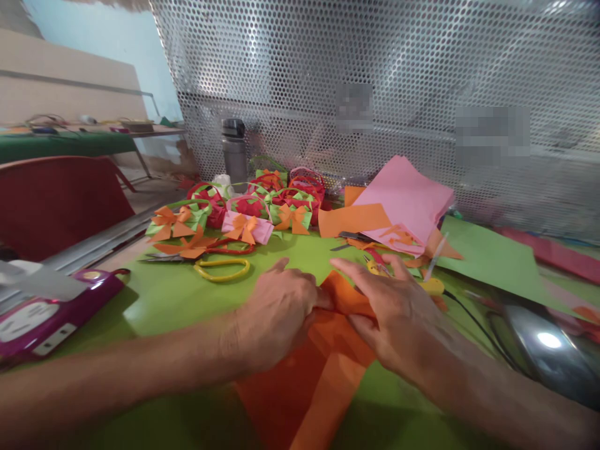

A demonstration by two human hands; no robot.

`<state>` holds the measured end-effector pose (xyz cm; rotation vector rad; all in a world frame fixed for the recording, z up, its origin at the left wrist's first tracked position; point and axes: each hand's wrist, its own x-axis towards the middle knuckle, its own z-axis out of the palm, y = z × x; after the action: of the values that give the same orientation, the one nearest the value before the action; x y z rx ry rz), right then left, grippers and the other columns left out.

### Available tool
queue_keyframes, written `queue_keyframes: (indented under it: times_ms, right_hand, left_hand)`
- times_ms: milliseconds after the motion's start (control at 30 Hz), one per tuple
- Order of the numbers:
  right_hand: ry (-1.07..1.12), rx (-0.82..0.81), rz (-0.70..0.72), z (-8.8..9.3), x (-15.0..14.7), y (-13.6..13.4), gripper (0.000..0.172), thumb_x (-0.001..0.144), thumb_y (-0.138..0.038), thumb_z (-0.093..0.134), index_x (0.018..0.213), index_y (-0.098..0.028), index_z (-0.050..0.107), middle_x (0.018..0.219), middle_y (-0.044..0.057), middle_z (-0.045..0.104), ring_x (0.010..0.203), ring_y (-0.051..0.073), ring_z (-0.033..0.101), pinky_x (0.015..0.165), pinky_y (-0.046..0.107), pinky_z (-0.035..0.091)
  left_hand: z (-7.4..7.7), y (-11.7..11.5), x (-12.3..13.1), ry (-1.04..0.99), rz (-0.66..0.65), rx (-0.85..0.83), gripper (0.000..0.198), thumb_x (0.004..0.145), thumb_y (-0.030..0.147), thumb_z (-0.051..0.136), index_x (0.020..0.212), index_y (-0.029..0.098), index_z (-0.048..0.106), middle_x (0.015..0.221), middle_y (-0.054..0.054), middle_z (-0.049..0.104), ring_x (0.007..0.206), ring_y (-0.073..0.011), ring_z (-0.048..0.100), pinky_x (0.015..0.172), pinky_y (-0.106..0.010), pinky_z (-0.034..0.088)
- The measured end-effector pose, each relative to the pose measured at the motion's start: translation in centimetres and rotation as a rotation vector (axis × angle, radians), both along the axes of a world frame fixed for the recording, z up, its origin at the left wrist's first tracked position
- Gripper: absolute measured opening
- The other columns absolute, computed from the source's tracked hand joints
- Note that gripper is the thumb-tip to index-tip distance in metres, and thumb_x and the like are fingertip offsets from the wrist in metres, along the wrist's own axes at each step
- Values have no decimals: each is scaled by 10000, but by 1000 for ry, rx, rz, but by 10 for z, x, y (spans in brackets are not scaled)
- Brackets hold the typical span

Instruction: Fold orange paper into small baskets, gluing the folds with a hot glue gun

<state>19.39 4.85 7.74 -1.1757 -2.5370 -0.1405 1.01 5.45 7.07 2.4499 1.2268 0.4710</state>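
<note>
Long orange paper sheet [285,390]: apparently part-folded, its far flap [344,290] unflattened. Left hand [280,312] curled at flap, pinch unclear; right hand [405,312] spread wide against it.

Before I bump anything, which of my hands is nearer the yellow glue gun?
Right. Your right hand is in front of the glue gun, partly hiding it; your left hand is farther left, on the orange paper.

From our two bare hands [284,306] we count one grey cylindrical bottle [235,157] at eleven o'clock, one purple power strip [77,309] at nine.
</note>
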Motion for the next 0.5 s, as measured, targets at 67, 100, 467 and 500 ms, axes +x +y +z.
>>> queue_keyframes:
  times_ms: [67,100,467,500]
  right_hand:
    - [-4,-3,-3,0,0,0,614,698,-29,434,1293,-171,378,716,0,664,690,179,606,977,552,252]
    - [-8,-8,0,0,0,0,616,695,-26,432,1293,-168,377,704,-3,660,683,178,604,973,553,255]
    - [34,-33,37,-2,-3,-1,641,685,-23,436,1306,-158,351,716,6,672,677,182,596,958,570,267]
    - [27,-28,31,-2,-2,-1,638,688,-28,441,1306,-160,354,696,0,666,673,182,595,959,568,268]
  left_hand:
    - [1,-1,0,55,-4,23,245,824,199,454,838,250,693,769,-26,659,761,-207,595,940,-511,290]
    - [1,-1,1,82,-4,42,229,817,207,469,853,251,691,790,-34,655,778,-224,594,933,-530,285]
    - [-2,-2,6,74,-5,39,235,750,88,493,803,228,674,837,-24,656,854,-212,600,981,-559,214]
    - [-1,-2,6,63,-11,40,237,759,94,487,797,229,679,827,-23,657,849,-212,600,979,-562,214]
